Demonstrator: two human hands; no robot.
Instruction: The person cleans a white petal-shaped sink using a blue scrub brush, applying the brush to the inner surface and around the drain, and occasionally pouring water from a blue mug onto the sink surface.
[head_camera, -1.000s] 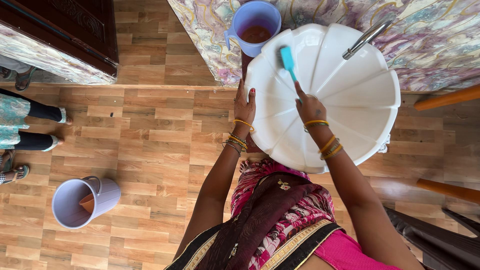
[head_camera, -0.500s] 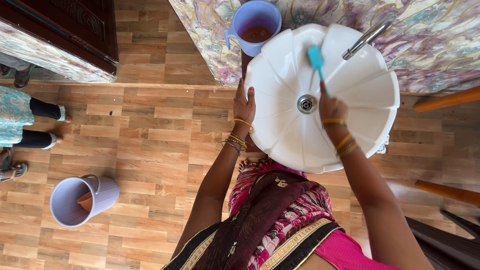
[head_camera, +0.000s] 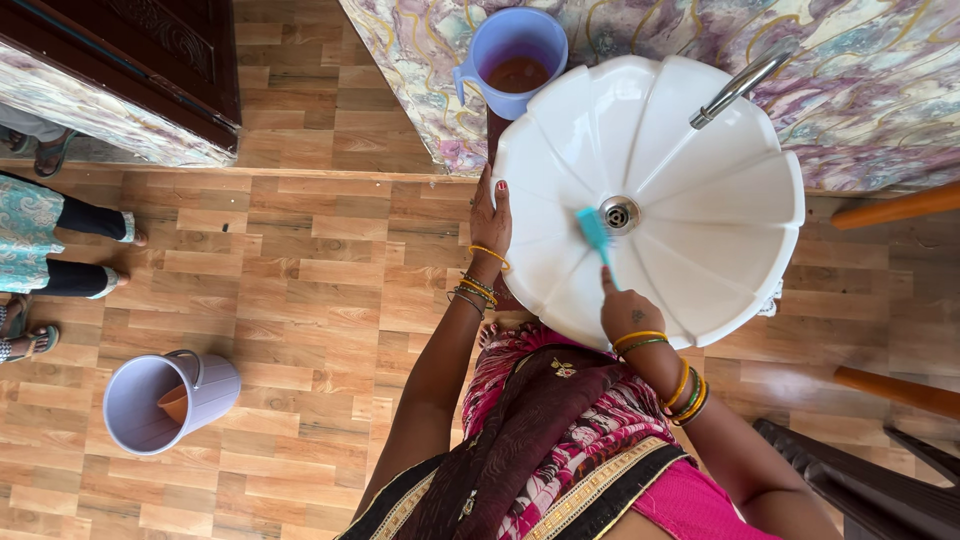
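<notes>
A person's right hand (head_camera: 628, 312), its grip closed on a turquoise brush (head_camera: 594, 230), has drawn the bristles from the far side of the white scalloped basin (head_camera: 720, 200) down to the near side, just beside the drain (head_camera: 619, 213). The left hand (head_camera: 490, 215) stays flat against the basin's left rim, holding nothing. With far and near sides now brushed, the scrubbing appears well along; a lilac jug (head_camera: 510, 55) stands at the far-left rim, a lilac bucket (head_camera: 165, 400) on the floor.

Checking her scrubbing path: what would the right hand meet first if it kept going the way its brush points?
Probably the drain: the right hand aims the brush toward it.
</notes>
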